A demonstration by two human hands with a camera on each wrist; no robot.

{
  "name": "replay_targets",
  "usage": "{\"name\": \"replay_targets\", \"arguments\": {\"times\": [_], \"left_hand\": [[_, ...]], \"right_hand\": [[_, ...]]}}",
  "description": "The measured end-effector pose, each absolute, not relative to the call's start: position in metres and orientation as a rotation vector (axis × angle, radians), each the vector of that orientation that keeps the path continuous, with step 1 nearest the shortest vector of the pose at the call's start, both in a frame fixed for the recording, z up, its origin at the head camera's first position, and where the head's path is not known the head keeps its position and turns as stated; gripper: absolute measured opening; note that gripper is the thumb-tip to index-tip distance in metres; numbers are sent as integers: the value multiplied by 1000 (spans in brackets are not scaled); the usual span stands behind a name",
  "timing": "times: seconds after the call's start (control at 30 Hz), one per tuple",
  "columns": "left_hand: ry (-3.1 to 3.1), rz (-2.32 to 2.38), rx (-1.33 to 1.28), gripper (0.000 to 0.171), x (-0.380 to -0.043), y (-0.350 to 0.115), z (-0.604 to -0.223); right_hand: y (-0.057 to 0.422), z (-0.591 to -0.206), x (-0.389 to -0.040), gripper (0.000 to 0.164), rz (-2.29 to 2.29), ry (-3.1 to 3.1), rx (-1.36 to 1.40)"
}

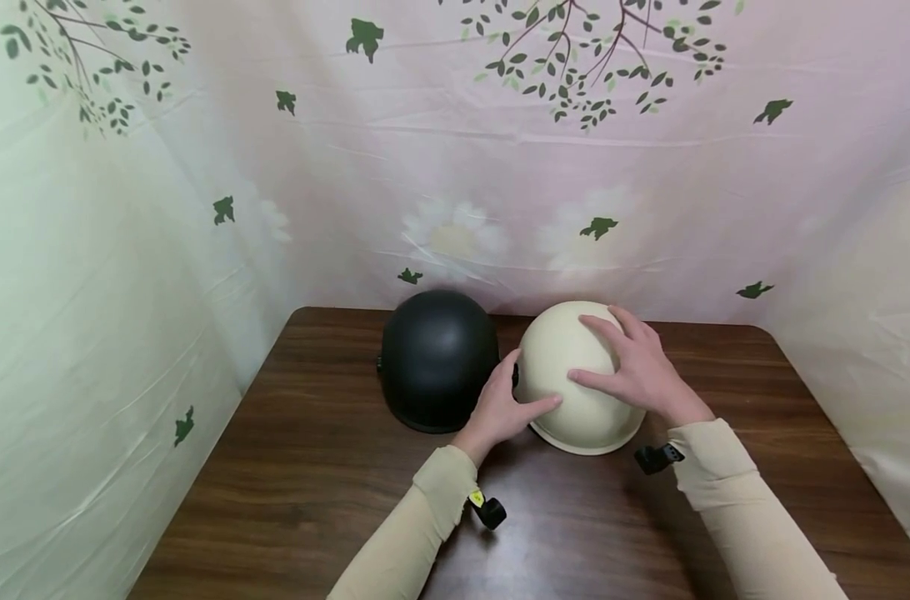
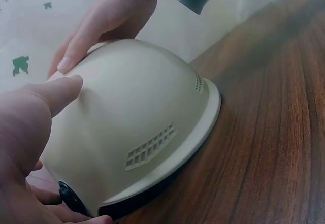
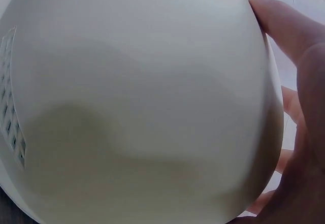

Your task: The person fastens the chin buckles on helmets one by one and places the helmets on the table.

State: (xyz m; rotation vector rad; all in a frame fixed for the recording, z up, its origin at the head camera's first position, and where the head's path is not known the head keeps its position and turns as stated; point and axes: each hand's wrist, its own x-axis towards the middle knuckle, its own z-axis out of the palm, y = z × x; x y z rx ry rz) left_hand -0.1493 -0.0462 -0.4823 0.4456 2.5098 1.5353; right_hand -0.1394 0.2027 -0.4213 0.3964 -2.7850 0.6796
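A cream helmet (image 1: 552,358) with grid-like vents and a raised rim sits dome up on the wooden table. My left hand (image 1: 496,408) holds its left side, thumb on the shell. In the left wrist view, the fingers (image 2: 104,220) of that hand reach low by the rim, beside a black side fitting (image 2: 71,197). With thumb and fingers spread over the upper right of the dome, my right hand (image 1: 642,371) grips the same helmet. The right wrist view shows the smooth shell (image 3: 147,82) close up. A black helmet (image 1: 440,358) stands just left of my left hand.
The brown wooden table (image 1: 312,500) has its back edge close behind both helmets. Pale curtains (image 1: 455,167) printed with leaves, birds and flowers hang behind and at both sides. A small black camera is strapped at each wrist.
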Motion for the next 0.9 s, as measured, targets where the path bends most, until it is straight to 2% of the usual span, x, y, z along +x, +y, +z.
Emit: {"name": "replay_targets", "arguments": {"times": [0.33, 0.9], "left_hand": [[2490, 1561, 479, 111, -147, -41, -489], [2532, 1719, 447, 104, -143, -35, -499]], "right_hand": [[204, -426, -139, 84, 674, -2748, 392], [204, -438, -135, 83, 654, -2665, 382]]}}
